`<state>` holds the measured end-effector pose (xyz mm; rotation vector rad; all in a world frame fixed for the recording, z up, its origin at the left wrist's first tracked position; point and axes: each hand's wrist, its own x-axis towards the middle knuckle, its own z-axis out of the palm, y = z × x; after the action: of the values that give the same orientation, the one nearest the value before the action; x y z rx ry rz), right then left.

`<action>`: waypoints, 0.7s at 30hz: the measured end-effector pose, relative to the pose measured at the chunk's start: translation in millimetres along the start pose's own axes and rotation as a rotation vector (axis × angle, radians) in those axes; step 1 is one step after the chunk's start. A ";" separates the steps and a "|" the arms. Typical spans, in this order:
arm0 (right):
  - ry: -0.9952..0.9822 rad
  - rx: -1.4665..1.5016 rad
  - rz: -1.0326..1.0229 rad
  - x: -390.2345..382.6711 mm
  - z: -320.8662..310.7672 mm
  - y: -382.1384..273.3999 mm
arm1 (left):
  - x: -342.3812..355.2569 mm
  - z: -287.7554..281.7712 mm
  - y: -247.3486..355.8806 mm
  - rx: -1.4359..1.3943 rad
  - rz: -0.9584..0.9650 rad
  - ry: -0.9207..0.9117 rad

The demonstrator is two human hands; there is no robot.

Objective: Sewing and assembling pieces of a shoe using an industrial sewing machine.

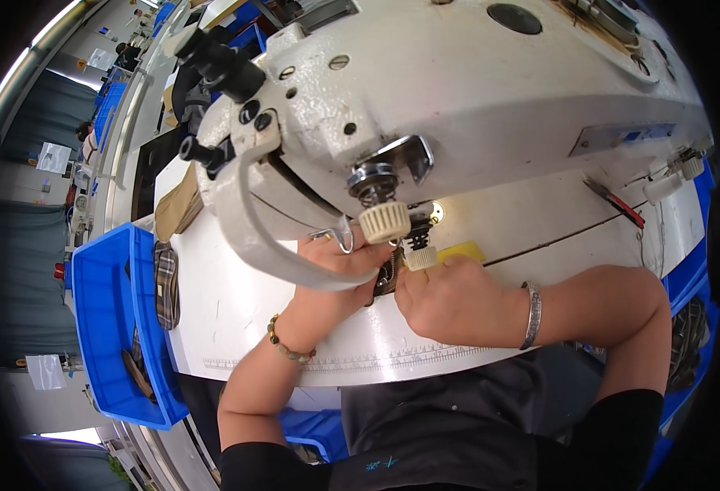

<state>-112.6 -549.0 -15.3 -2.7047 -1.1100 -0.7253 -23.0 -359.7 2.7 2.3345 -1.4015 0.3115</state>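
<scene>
A white sewing machine (458, 98) reaches across the top, with a cream tension knob (384, 222) over the work area. Below it, my left hand (339, 266) is at the needle area, fingers curled inward and partly covered by the curved white guard (254, 229). My right hand (458, 303) is closed with thumb and fingers pressed together, just right of the open slot (386, 278) in the bed. Whatever either hand pinches is hidden behind fingers and machine parts. A yellow piece (462, 252) lies just beyond my right hand.
Red-handled snips (618, 203) lie at the right on the white table (237, 327), whose front edge carries a ruler scale. A blue bin (123, 327) stands at the left. Beside it are plaid fabric (166, 286) and tan fabric (178, 204).
</scene>
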 end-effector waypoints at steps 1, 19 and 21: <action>0.013 0.014 0.016 1.4 0.6 3.6 | 2.0 3.9 -5.0 -0.050 0.021 0.039; 0.037 0.197 0.085 5.1 3.1 14.6 | -11.6 -27.8 33.8 0.402 -0.072 -0.147; 0.032 0.198 0.084 5.0 1.9 14.9 | -11.2 -26.9 36.0 0.404 -0.078 -0.115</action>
<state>-98.5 -556.1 -13.7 -2.5480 -0.9970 -0.6085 -59.7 -353.9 30.5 2.7635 -1.4008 0.4824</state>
